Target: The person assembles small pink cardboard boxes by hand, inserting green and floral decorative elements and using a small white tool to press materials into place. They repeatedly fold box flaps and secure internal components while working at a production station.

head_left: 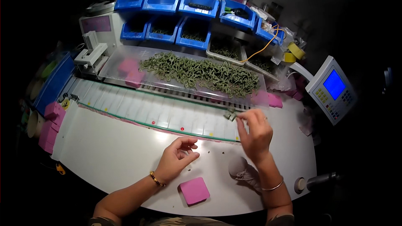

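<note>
My right hand (256, 133) reaches over the right part of a long white strip of narrow compartments (130, 111). Its thumb and fingers are pinched together at a small clump of green curled dried pieces (230, 115). My left hand (178, 155) hovers over the white table in front of the strip, fingers bent and thumb apart, with nothing visible in it. Behind the strip, a heap of the same green curled dried pieces (201, 73) lies on a clear plastic sheet (113, 65).
A pink block (194, 191) and a grey wrapped bundle (238, 168) lie near me. Blue bins (163, 1) are stacked at the back. A control panel with a blue screen (333, 88) stands right. More pink blocks (51, 127) are at left; a few crumbs dot the table.
</note>
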